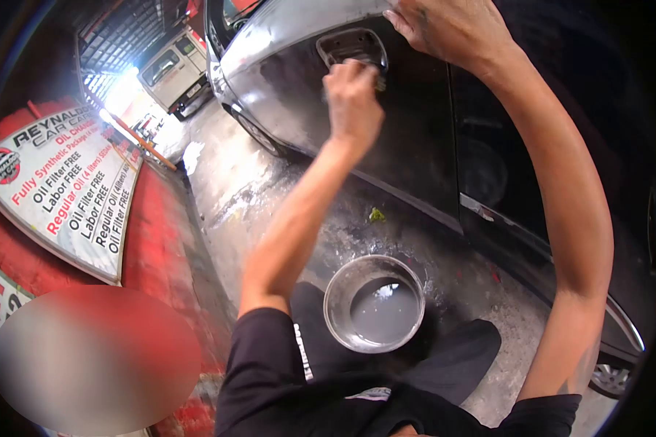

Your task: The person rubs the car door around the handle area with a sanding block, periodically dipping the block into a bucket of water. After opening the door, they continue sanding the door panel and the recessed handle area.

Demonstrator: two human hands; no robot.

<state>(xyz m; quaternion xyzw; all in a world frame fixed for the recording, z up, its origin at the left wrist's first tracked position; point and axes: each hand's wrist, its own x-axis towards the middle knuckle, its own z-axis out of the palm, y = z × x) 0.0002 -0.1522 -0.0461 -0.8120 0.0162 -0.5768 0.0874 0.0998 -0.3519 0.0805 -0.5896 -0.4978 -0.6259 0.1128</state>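
Note:
My left hand (353,102) is at a recessed fixture (352,45) on the dark car's side panel, its fingers curled around something too small and blurred to make out. Higher up and to the right, my right hand (452,29) rests against the upper edge of the car body (408,138); its fingers are partly cut off by the top of the view. A round metal bucket (330,306) of grey liquid stands on the floor between my legs.
A red wall (160,269) with a car care sign (65,175) runs along the left. Farther back stands a white van (169,73). A small yellow-green scrap (376,215) lies on the wet concrete floor (233,197).

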